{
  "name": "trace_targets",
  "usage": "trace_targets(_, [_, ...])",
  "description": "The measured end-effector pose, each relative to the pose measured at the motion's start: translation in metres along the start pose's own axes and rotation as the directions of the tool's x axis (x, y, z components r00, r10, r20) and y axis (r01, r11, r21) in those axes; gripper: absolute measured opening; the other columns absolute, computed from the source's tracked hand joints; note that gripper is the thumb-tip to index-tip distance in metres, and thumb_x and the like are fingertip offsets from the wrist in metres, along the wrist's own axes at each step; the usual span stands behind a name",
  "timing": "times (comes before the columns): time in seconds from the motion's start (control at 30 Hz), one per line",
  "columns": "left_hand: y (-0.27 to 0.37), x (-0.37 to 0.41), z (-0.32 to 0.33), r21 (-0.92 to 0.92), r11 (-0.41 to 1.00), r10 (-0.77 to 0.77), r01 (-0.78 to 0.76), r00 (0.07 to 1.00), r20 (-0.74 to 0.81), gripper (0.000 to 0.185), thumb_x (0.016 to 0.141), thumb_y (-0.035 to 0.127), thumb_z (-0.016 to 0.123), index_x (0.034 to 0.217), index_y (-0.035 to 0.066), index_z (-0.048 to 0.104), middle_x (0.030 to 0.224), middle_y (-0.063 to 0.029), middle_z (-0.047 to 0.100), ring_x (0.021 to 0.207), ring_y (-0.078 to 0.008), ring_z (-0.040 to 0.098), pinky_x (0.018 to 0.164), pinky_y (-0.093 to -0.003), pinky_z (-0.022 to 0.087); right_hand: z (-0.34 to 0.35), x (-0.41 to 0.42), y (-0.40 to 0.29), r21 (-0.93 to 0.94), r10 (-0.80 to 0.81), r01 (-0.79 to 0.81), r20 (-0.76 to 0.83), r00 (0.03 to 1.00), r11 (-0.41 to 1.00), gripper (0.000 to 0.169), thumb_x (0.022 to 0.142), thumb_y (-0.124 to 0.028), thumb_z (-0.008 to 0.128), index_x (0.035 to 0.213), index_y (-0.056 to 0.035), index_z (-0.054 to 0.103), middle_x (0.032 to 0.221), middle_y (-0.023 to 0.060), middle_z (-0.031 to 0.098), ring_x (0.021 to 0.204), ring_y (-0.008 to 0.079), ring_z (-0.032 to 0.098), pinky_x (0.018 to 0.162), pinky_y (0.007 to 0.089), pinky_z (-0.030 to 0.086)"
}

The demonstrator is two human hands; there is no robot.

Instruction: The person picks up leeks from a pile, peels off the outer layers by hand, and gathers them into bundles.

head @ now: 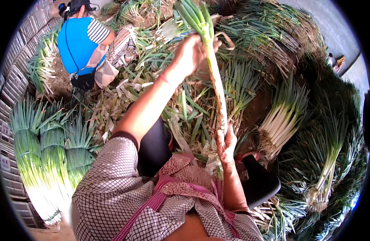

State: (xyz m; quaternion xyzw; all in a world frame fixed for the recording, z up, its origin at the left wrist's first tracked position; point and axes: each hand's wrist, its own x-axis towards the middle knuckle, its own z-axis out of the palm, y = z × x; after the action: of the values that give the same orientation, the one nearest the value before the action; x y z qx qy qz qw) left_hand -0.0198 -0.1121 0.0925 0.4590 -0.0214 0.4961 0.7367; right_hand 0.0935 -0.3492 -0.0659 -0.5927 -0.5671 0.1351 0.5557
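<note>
A long leek (215,78) stands nearly upright before me, its green leaves at the top and brown-stained outer skin along the lower shank. Near the root end, my right hand (226,145) grips it with the thumb in front. Higher up, my left hand (192,54) is blurred and passes behind the stalk just below the leaves. Its fingertips show on the far side, beside a curled dry leaf strip (228,41). Whether these fingers close on the stalk or the strip is unclear. Beneath both hands spreads a litter of peeled leek leaves (185,105).
Tied leek bundles (54,150) stand at left beside stacked plastic crates (15,84). A person in a blue vest (78,45) sits at upper left. Pale-stemmed leeks (281,119) lie to the right; a large leek heap (272,36) fills the upper right.
</note>
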Motion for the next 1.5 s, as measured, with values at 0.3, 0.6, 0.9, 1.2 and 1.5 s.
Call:
trace_targets(0.3, [-0.019,0.031,-0.001,-0.126,0.992,0.037,-0.013,0.981,0.189,0.038,0.093,0.034,0.046,0.112,0.001,0.050,0.097,-0.0111,0.059,0.087,-0.0206,0.057,0.077,-0.0341,0.048,0.008,0.057,0.001,-0.190,0.081,-0.084,-0.023,0.996,0.978,0.035,0.092,-0.027,0.054,0.113,0.0004,0.051,0.072,0.0130,0.059,0.057,0.0187,0.053,0.053,0.0325,0.044])
trace_targets(0.6, [-0.045,0.015,-0.009,0.022,0.996,0.091,-0.089,0.986,-0.138,0.031,0.088,0.025,0.060,0.109,0.003,0.054,0.083,-0.0074,0.061,0.069,-0.0159,0.059,0.063,-0.0296,0.051,0.053,0.179,-0.054,0.606,0.127,-0.121,0.034,0.991,0.786,0.025,0.084,-0.015,0.060,0.102,0.0006,0.056,0.087,0.0029,0.057,0.078,0.0085,0.050,0.073,0.0230,0.042])
trace_targets(0.9, [-0.041,0.012,-0.004,0.018,0.999,0.051,-0.050,0.995,-0.087,0.045,0.090,0.036,0.054,0.117,0.001,0.048,0.079,-0.0055,0.056,0.069,-0.0132,0.056,0.064,-0.0276,0.047,0.044,0.159,-0.038,0.825,0.338,-0.197,0.008,0.941,0.530,0.023,0.088,-0.006,0.049,0.108,0.0035,0.058,0.094,0.0050,0.060,0.076,0.0079,0.053,0.069,0.0205,0.045])
trace_targets(1.2, [-0.026,0.012,-0.012,-0.365,0.922,-0.076,0.129,0.985,0.156,0.068,0.082,0.063,0.047,0.124,0.009,0.047,0.078,-0.0023,0.060,0.059,-0.0111,0.056,0.050,-0.0224,0.046,0.033,0.147,0.000,0.683,0.437,-0.392,0.118,0.892,0.616,0.004,0.084,-0.007,0.063,0.083,-0.0041,0.061,0.073,0.0002,0.062,0.063,0.0046,0.052,0.056,0.0201,0.043])
trace_targets(1.5, [0.054,0.013,-0.091,-0.748,0.628,0.113,0.213,0.926,0.359,0.020,0.089,0.021,0.055,0.100,0.005,0.051,0.080,-0.0027,0.054,0.049,-0.0084,0.047,0.041,-0.0225,0.036,-0.035,-0.048,0.175,-0.794,0.586,-0.327,0.046,0.809,0.513,0.026,0.078,-0.031,0.061,0.085,-0.0062,0.062,0.085,0.0176,0.064,0.080,0.0354,0.062,0.069,0.0459,0.049])
